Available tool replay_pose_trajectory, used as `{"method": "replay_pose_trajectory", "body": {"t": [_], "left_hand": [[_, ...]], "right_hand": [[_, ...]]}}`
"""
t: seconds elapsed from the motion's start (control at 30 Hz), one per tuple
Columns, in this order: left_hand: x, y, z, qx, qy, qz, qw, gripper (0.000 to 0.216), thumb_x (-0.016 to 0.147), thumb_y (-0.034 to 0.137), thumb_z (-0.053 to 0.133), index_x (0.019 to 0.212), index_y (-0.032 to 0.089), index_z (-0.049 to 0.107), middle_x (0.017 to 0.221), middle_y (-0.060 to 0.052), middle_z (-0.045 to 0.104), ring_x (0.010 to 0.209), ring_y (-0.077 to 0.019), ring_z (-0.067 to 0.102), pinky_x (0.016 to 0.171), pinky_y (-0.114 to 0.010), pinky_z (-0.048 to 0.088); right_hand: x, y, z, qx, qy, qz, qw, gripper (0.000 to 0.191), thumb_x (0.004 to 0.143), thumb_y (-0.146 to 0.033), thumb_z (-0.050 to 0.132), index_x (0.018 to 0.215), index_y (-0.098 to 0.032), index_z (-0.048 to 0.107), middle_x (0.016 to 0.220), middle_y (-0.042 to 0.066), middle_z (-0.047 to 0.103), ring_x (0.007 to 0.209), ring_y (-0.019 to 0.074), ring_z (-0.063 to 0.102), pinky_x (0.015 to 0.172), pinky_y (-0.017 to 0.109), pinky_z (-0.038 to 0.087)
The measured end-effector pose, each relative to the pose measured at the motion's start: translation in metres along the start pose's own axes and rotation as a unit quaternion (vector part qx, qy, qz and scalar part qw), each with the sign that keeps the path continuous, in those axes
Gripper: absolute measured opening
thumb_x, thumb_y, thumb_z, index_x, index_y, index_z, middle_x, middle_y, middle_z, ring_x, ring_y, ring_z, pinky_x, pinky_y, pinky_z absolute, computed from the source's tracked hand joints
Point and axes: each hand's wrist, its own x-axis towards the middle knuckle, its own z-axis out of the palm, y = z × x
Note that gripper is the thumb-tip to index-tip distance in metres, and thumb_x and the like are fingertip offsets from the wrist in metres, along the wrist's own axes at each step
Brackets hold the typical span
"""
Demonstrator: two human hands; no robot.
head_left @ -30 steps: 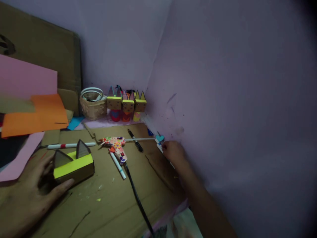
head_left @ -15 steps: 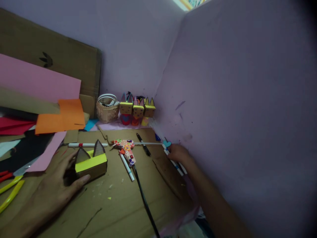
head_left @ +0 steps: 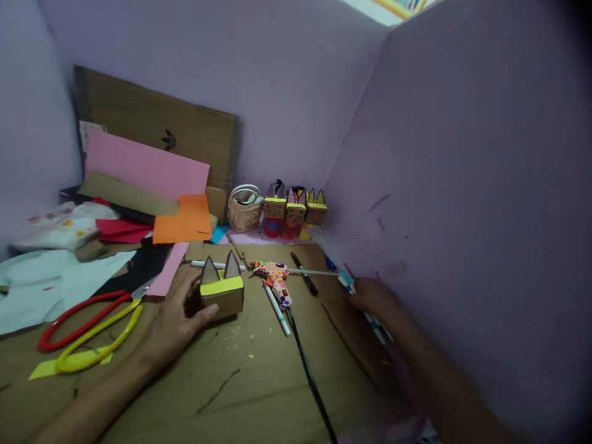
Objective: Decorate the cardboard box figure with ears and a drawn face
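My left hand [head_left: 178,320] grips a small cardboard box [head_left: 224,303] from its left side, thumb along the front. The box has a bright yellow top and two pointed, dark-edged ears. Far to the right, beside the wall, my right hand [head_left: 375,302] is closed among white-and-blue markers [head_left: 375,330] and a light blue piece [head_left: 346,281]; blur hides exactly what its fingers hold. Between my hands lies a flower-patterned glue gun [head_left: 276,280] with a glue stick [head_left: 314,272] sticking out of its back.
Red-and-yellow scissors [head_left: 92,333] lie at left near coloured paper and an orange sheet [head_left: 182,221]. A woven basket [head_left: 245,213] and several eared box figures [head_left: 296,213] stand at the back. A black pen [head_left: 304,274], a white marker [head_left: 277,309] and a black cord [head_left: 309,370] surround the glue gun.
The view has swung left, so things sit farther right and more of the scissors shows. My left hand still grips the box; my right hand stays by the markers.
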Motion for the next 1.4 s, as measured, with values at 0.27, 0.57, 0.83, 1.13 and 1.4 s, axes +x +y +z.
{"method": "replay_pose_trajectory", "body": {"t": [0.27,0.57,0.83,1.13,1.4], "left_hand": [[-0.005,0.003,0.009,-0.116,-0.04,-0.052,0.991,0.074,0.062,0.037,0.07,0.13,0.016,0.047,0.13,-0.016,0.06,0.118,-0.033,0.059,0.099,-0.051,0.049],[-0.008,-0.008,0.009,-0.132,-0.078,-0.016,0.988,0.059,0.068,0.034,0.07,0.122,0.02,0.05,0.12,-0.011,0.066,0.113,-0.0299,0.062,0.097,-0.048,0.051],[-0.008,-0.017,0.008,-0.069,-0.051,0.0,0.996,0.062,0.07,0.038,0.07,0.126,0.02,0.05,0.124,-0.012,0.063,0.113,-0.031,0.062,0.098,-0.05,0.049],[0.003,-0.003,0.011,0.042,-0.027,0.003,0.999,0.061,0.069,0.029,0.062,0.126,0.015,0.047,0.124,-0.016,0.062,0.117,-0.0334,0.058,0.1,-0.052,0.046],[-0.032,-0.001,-0.013,0.071,0.19,0.115,0.972,0.037,0.085,0.028,0.052,0.122,0.027,0.05,0.113,-0.007,0.061,0.097,-0.0241,0.064,0.09,-0.043,0.053]], "right_hand": [[0.006,0.012,0.014,0.065,0.026,-0.053,0.996,0.018,0.085,-0.022,0.06,0.096,-0.013,0.071,0.093,0.014,0.073,0.087,0.0231,0.069,0.069,0.029,0.046],[0.007,0.019,0.011,0.08,0.087,-0.089,0.989,0.024,0.076,-0.036,0.07,0.089,-0.015,0.075,0.09,0.014,0.075,0.085,0.0265,0.07,0.065,0.028,0.043],[-0.003,0.011,0.004,0.026,0.159,-0.051,0.986,0.025,0.086,-0.033,0.057,0.092,-0.015,0.073,0.094,0.018,0.074,0.089,0.0309,0.069,0.067,0.033,0.043],[-0.065,-0.039,-0.039,0.359,0.194,-0.14,0.902,0.043,0.084,-0.057,0.047,0.068,-0.019,0.059,0.052,-0.001,0.05,0.05,0.0168,0.053,0.048,0.026,0.035],[-0.136,-0.124,0.028,0.657,-0.282,-0.228,0.661,0.062,0.071,-0.076,0.058,0.089,-0.017,0.062,0.053,-0.011,0.037,0.032,0.0018,0.029,0.03,0.014,0.028]]}}
